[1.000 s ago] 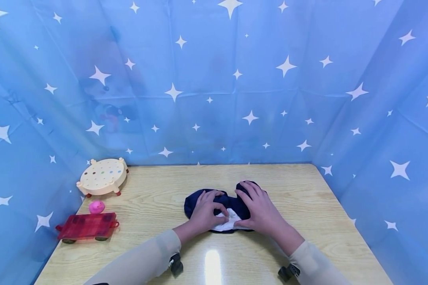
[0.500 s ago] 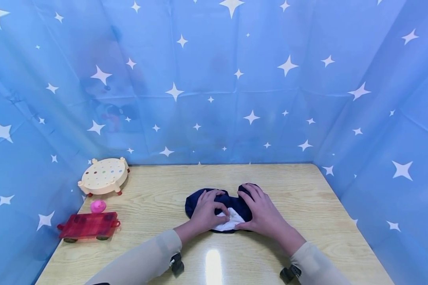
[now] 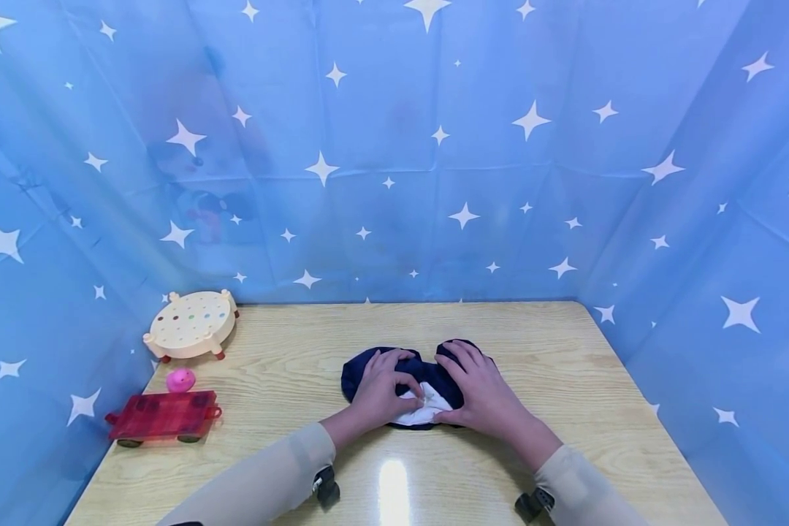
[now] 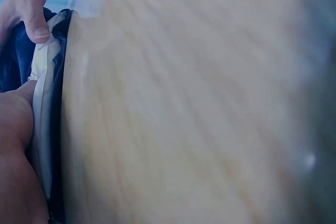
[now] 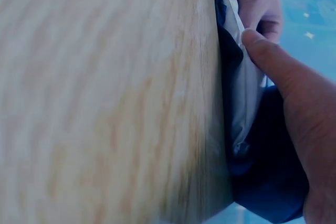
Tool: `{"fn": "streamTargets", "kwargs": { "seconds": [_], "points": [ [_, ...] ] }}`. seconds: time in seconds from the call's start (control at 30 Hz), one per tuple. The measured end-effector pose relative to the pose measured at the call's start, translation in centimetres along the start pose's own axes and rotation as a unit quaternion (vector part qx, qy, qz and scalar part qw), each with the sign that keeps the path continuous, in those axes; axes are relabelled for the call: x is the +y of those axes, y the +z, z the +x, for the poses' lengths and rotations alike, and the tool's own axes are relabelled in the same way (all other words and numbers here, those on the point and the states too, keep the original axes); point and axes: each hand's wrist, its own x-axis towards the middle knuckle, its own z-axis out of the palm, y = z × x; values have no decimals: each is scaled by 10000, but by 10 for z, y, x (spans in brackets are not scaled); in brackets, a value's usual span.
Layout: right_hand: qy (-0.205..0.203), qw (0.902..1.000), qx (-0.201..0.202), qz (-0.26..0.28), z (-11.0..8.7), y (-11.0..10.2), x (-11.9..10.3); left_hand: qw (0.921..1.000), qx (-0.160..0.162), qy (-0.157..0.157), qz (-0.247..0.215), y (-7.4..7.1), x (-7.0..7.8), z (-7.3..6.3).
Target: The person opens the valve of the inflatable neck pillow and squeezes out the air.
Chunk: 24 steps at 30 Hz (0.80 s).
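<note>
A navy U-shaped neck pillow (image 3: pixel 442 380) lies on the wooden table, its two rounded lobes toward the back. White inner cloth (image 3: pixel 427 403) shows along its near side, and in the left wrist view a dark zipper edge (image 4: pixel 56 98) runs beside the white. My left hand (image 3: pixel 378 394) lies over the left lobe, thumb and forefinger pinching at the white cloth. Over the right lobe curl the fingers of my right hand (image 3: pixel 483 387), with its thumb (image 5: pixel 262 51) pressing on the white cloth. The palms hide much of both lobes.
At the table's left stand a cream round toy stool (image 3: pixel 193 321) with short legs, a small pink toy (image 3: pixel 180 380) and a red translucent wheeled cart (image 3: pixel 164 418). Blue star-patterned curtains (image 3: pixel 394 219) enclose the back and sides. Light glares on the table's front (image 3: pixel 393 489).
My right hand has shifted very slightly on the right lobe. The left hand keeps its place, and the pillow looks almost the same.
</note>
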Motion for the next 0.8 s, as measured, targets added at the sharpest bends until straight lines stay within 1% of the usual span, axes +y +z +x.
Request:
{"fn": "streamTargets", "kwargs": {
  "seconds": [0.3,0.57,0.8],
  "points": [
    [184,9996,-220,16,-1,-2,-2,10000,-31,-11,9,1,-1,0],
    [193,9992,-359,-19,0,0,-2,10000,-33,-11,42,1,-1,1],
    [220,9990,-386,27,1,0,-2,10000,-26,-22,-4,0,-1,1]
  ]
}}
